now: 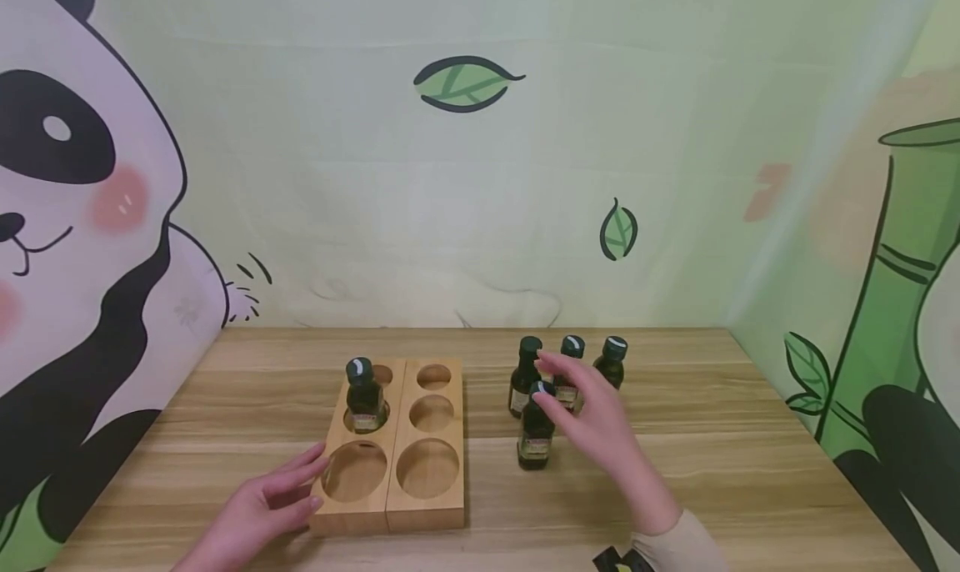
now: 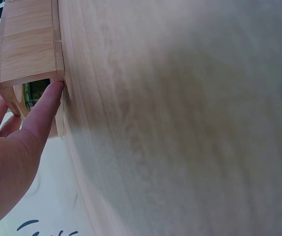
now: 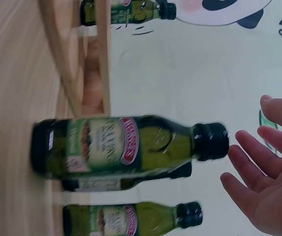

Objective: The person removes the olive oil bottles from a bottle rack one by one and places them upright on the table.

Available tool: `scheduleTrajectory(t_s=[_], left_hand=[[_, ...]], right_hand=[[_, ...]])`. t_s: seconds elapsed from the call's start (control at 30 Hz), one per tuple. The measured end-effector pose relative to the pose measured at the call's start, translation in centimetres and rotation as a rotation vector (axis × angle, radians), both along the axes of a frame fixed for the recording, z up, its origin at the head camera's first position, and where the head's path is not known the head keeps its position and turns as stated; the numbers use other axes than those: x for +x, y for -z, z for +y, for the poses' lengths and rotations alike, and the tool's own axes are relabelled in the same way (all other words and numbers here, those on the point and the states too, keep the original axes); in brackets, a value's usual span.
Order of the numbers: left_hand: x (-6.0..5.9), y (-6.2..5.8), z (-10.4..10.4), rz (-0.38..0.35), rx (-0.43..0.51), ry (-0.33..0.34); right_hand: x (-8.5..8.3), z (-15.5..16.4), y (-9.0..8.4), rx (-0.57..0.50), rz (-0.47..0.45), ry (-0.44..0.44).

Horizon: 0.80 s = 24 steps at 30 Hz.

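Note:
My left hand rests its fingertips against the left side of a wooden holder with two columns of round holes. In the left wrist view, extended fingers lie along the edge of the holder. One small dark-green oil bottle stands upright in the left column's middle hole. Over on the right, my right hand hovers with spread fingers by the nearest bottle. The right wrist view shows that bottle's black cap close to the fingertips, with nothing in the palm.
Behind the nearest bottle stand more of the same kind: a left one, a middle one partly covered by the hand, and a right one. A printed panda backdrop rises at the wooden table's back edge.

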<state>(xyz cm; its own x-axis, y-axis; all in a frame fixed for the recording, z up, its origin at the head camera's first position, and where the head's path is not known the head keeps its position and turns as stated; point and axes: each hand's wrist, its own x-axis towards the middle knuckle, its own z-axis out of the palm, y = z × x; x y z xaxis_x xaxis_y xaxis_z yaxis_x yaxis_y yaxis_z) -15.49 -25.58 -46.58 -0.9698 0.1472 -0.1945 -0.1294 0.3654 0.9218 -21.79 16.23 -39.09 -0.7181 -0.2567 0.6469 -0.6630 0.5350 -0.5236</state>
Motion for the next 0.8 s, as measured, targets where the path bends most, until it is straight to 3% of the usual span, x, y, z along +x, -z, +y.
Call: scheduleTrajectory(t_s=[0.33,0.6,0.8], left_hand=[[0.1,0.0,0.0,0.016,0.017,0.022],[0.0,0.0,-0.1,0.034,-0.001,0.033],[0.0,0.0,-0.1,0.027,-0.008,0.024]], right_hand=[[0.3,-2.3,-1.4,0.047,-0.009,-0.111],[0.2,-4.4,-1.2,0.052,0.065,-0.202],[0.2,-6.0,-0.5,0.058,-0.019,-0.218]])
